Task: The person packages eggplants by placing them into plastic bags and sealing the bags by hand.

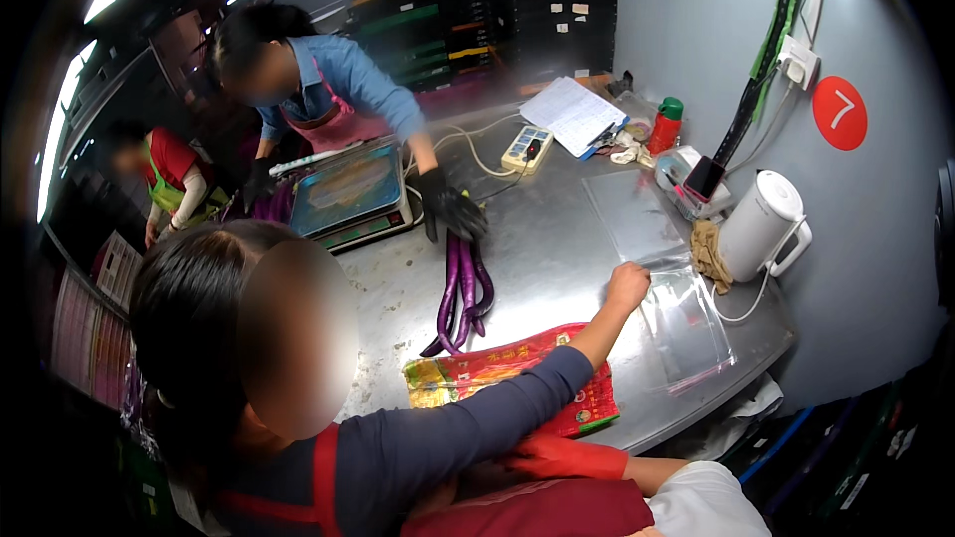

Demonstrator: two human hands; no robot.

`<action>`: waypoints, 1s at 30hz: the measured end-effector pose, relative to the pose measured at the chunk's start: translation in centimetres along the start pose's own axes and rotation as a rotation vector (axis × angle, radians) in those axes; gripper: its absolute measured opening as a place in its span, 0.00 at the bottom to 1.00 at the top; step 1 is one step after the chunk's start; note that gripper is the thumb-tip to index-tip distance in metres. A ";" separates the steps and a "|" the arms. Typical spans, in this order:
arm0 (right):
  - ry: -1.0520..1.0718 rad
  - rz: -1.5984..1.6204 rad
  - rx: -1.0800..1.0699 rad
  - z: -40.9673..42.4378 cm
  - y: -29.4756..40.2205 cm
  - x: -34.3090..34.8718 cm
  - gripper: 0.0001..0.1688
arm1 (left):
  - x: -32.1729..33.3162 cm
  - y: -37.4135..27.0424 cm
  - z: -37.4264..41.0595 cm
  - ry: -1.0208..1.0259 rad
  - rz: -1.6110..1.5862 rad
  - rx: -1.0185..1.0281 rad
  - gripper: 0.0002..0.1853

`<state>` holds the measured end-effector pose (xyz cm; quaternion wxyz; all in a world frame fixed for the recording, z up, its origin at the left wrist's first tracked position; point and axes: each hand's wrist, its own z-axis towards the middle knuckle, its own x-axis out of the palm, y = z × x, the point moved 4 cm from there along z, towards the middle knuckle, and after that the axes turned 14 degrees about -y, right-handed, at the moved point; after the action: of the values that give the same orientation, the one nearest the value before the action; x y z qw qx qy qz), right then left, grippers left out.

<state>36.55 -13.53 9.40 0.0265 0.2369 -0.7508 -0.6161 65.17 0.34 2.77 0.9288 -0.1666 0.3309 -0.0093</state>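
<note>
My right hand (571, 456), in a red glove, lies at the near edge of the metal table by a red printed plastic bag (589, 403); its fingers are partly hidden by a co-worker's dark sleeve. My left hand is out of view. Beyond the bag, several long purple eggplants (466, 283) lie on the table, their stem ends under another co-worker's black-gloved hand (455, 209). The nearer co-worker's bare hand (629, 285) reaches across to clear plastic bags (686, 328), touching or close to their upper part.
A weighing scale (347, 190) stands at the back left. A power strip (527, 149), clipboard with papers (574, 115), red bottle (665, 125), phone (703, 177) and white electric kettle (761, 227) are farther back and right. The nearer co-worker's arm (477, 403) crosses before me.
</note>
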 end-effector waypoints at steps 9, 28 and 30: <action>-0.096 0.110 -0.332 -1.6 3.8 -0.9 0.25 | 1.3 -0.9 0.9 0.132 0.197 0.138 0.07; -0.576 -0.183 -0.190 1.2 -7.8 -0.4 0.23 | -2.7 -1.5 2.4 0.219 0.260 0.150 0.08; -0.585 -0.321 -0.231 0.2 -10.1 -2.1 0.22 | -3.0 -0.9 2.4 0.183 0.312 0.088 0.08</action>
<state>41.63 -13.78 0.43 -0.2604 0.1606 -0.6051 -0.7350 64.41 0.59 6.58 0.8915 -0.0709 0.4350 0.1050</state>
